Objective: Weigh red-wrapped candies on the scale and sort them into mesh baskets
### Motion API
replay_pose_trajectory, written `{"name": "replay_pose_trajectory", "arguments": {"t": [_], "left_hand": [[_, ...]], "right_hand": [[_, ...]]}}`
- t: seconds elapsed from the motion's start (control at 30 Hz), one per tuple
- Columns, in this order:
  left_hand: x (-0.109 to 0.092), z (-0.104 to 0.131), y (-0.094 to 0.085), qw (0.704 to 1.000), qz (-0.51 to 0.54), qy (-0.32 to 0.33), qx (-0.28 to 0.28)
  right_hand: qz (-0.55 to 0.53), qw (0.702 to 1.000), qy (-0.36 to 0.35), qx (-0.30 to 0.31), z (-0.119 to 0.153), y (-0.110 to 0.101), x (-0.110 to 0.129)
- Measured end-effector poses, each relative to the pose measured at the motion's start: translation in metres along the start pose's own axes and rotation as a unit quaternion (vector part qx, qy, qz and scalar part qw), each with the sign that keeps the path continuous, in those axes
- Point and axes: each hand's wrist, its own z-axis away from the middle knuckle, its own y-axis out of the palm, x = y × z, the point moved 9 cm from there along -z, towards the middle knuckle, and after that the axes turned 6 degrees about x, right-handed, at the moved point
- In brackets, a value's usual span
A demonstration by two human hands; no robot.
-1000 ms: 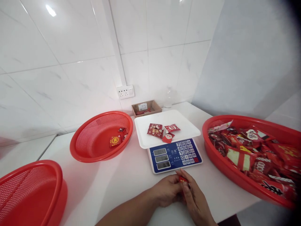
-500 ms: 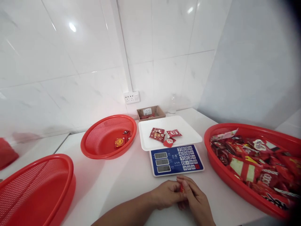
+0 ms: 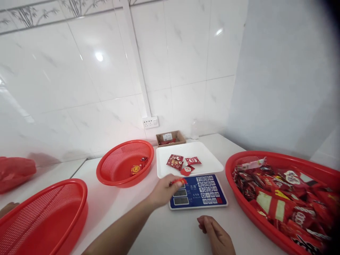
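Note:
A small red-wrapped candy [image 3: 178,181] is pinched in my left hand [image 3: 162,191], which is over the left side of the blue scale keypad [image 3: 198,191], partly covering its displays. On the scale's white pan [image 3: 207,161] lie a dark red packet [image 3: 175,162], a smaller red-and-white packet [image 3: 193,160] and a red piece with a round pale label [image 3: 187,170]. Below the scale, my right hand [image 3: 215,233] is near the table with its fingers curled closed; whether anything is inside them is hidden.
A red basket [image 3: 231,166] full of wrapped snacks stands at right. Another red basket [image 3: 99,170] holds a few packets; a third [image 3: 84,198] is at front left. Behind the pan are a cardboard box [image 3: 180,136] and a clear container [image 3: 194,129]. Part of another person's hand [image 3: 7,209] shows at far left.
My hands, together around a small red item before, have separated. The left has moved up and left with the candy to the scale; the right stays low. The view has tilted upward.

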Motion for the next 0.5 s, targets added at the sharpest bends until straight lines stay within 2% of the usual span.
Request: {"name": "replay_pose_trajectory", "arguments": {"t": [0.07, 0.17, 0.33, 0.5], "left_hand": [[-0.004, -0.020, -0.019, 0.998, -0.054, 0.009, -0.037], [0.005, -0.052, -0.030, 0.992, -0.103, -0.001, -0.069], [0.018, -0.095, -0.019, 0.979, -0.199, -0.001, -0.041], [0.019, -0.117, -0.016, 0.958, -0.284, 0.003, -0.035]], "right_hand": [[0.007, 1.000, -0.007, 0.021, 0.000, 0.004, 0.002], [0.017, 0.999, -0.017, 0.035, 0.001, 0.007, 0.003], [0.028, 0.998, -0.039, 0.051, 0.001, 0.010, 0.004], [0.023, 0.996, -0.061, 0.065, 0.003, 0.017, 0.010]]}}
